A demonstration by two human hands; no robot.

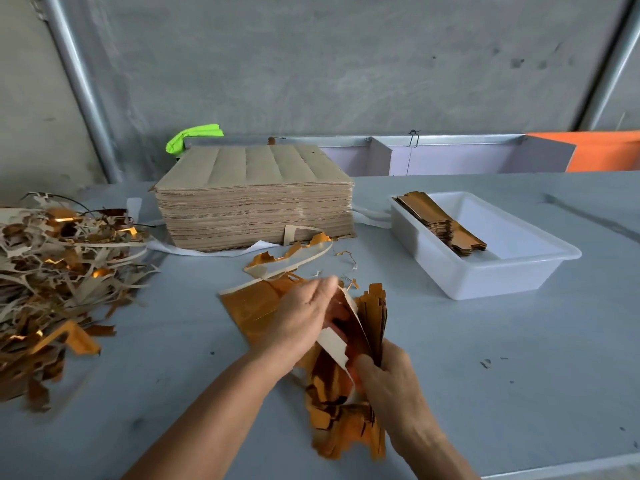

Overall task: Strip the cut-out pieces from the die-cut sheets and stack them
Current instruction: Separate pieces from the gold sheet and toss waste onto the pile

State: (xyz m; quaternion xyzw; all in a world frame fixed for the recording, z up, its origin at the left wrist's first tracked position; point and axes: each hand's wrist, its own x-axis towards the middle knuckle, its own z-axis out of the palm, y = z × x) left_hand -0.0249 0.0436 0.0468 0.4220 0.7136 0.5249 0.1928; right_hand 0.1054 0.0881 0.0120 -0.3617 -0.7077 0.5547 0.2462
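I judge I'm mid-strip: a bundle of gold cut-out pieces (372, 320) stands on edge in front of me on the tabletop (519, 358), and waste is being peeled off its side. My right hand (391, 386) is curled round the bundle's near end, holding it upright. My left hand (304, 317) reaches across from the left, its fingers bent onto a pale strip (341, 344) of waste that runs along the bundle's face; the fingertips are partly hidden, so I can't say exactly how they pinch it.

Next, I think, the strip must be pulled clear away from the bundle while the right hand keeps the pieces squared, then dropped with the scrap heap (59, 271) at the far left. The cleaned bundle would go to the white tray (502, 271) on the right, where one stack of finished pieces (440, 220) already lies. The tall pile of uncut sheets (254, 202) waits behind, well apart from both hands.
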